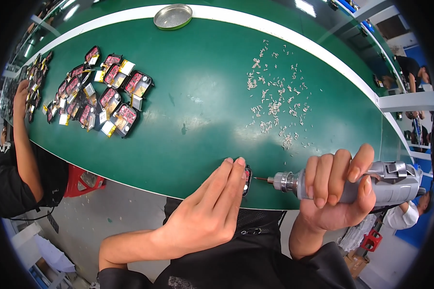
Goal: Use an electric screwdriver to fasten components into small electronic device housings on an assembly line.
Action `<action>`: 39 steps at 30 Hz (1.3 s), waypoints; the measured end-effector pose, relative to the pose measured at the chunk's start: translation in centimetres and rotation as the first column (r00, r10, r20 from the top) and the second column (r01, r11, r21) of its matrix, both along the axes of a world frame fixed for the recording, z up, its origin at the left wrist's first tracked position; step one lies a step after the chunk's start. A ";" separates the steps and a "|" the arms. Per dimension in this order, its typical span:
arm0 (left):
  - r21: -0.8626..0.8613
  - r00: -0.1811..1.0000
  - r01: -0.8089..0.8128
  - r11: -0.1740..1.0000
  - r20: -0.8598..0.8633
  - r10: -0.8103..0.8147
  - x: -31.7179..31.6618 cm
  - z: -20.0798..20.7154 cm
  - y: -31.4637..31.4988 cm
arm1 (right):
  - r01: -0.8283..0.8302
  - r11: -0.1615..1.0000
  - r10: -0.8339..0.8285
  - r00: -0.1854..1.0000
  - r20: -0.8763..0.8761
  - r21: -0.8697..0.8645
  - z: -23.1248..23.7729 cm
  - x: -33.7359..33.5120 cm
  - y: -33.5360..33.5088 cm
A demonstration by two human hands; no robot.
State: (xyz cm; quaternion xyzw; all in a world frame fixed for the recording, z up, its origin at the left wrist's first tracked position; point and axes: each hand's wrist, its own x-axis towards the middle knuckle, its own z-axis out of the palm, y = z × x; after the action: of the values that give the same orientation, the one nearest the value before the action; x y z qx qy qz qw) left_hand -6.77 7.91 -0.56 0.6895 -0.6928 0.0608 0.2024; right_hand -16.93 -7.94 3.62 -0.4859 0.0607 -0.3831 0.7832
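Note:
My left hand (210,200) lies over a small black electronic unit (247,182) at the near edge of the table, fingers pressed together around it. Most of the unit is hidden beneath them; only its right side shows, with a pale round spot. My right hand (340,183) is wrapped around a grey electric screwdriver (395,189). Its thin bit points left toward the unit, and a small gap seems to separate the tip from it.
Many tiny screws (275,108) lie scattered on the green table (193,125). Several open black units (125,115) with pink boards and silver battery packs are heaped at left. A round metal tray (172,17) stands at the far edge. Another person's arm (26,149) reaches in at far left.

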 end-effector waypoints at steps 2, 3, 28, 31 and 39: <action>-0.005 1.000 -0.012 1.000 -0.024 0.012 -0.2 0.0 0.1 | -0.016 1.000 0.016 1.000 -0.010 0.015 -0.3 0.2 0.0; -0.003 1.000 -0.013 1.000 -0.027 0.013 -0.2 0.0 0.1 | -0.030 0.999 0.030 0.999 -0.014 0.027 -0.4 0.3 -0.1; -0.026 0.998 0.033 0.999 0.054 -0.032 0.6 1.1 0.8 | -0.287 0.957 0.282 0.952 -0.117 -0.030 0.6 2.9 0.9; -0.020 1.000 0.031 0.999 0.001 -0.031 1.0 1.2 1.2 | -0.422 0.905 0.421 0.907 -0.020 -0.062 0.7 2.3 -0.2; -0.019 0.873 -0.487 0.873 0.009 0.487 9.6 4.4 3.5 | -0.064 0.916 -0.036 0.970 0.240 0.395 -0.8 -3.8 -2.0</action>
State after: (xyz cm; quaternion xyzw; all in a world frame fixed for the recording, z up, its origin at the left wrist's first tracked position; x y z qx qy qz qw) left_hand 2.85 11.40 3.88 0.8396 -0.4978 0.1197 0.1815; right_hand -20.76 -9.98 2.80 -0.2656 0.0381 -0.4133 0.8702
